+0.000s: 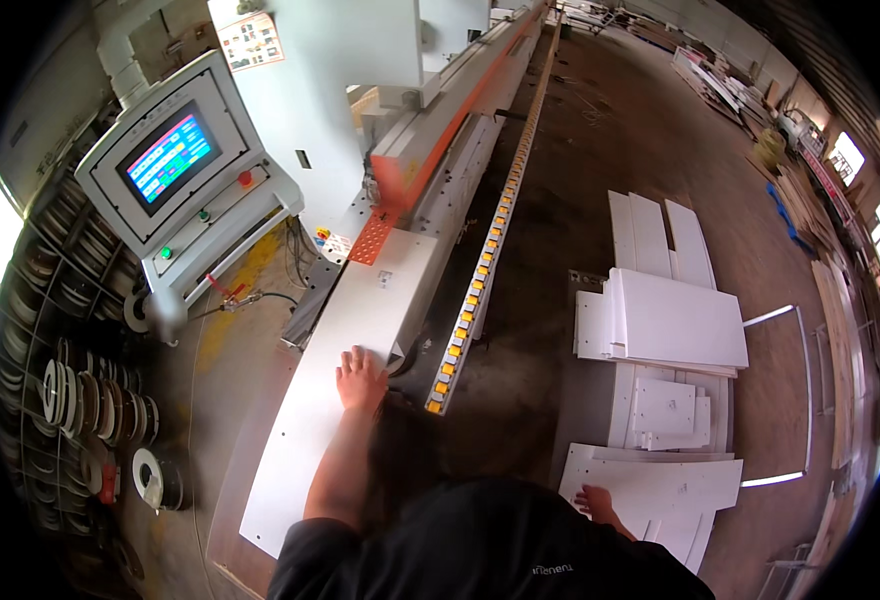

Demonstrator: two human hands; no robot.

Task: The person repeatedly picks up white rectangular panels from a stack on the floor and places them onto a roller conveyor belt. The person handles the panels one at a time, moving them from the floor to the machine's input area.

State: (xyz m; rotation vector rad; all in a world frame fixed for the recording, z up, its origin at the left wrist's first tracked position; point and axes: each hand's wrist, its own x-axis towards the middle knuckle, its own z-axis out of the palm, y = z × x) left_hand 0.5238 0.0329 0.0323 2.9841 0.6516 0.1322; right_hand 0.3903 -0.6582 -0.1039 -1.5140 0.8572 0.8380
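A long white panel [305, 440] lies on the bed of a machine, its far end by an orange perforated plate [372, 238]. My left hand [361, 380] rests flat on this panel near its right edge, fingers stretched out. To my right, my right hand [598, 501] is over the nearest white board [660, 482] of a stack, its fingers apart and seemingly touching the surface. Part of that hand and its forearm are hidden by my dark sleeve.
A control console [185, 155] with a lit screen stands at the left. A rail with yellow rollers [476, 285] runs alongside the machine [460, 110]. More white boards [675, 320] are stacked at the right. Reels of edging [158, 478] stand on the floor and rack at the left.
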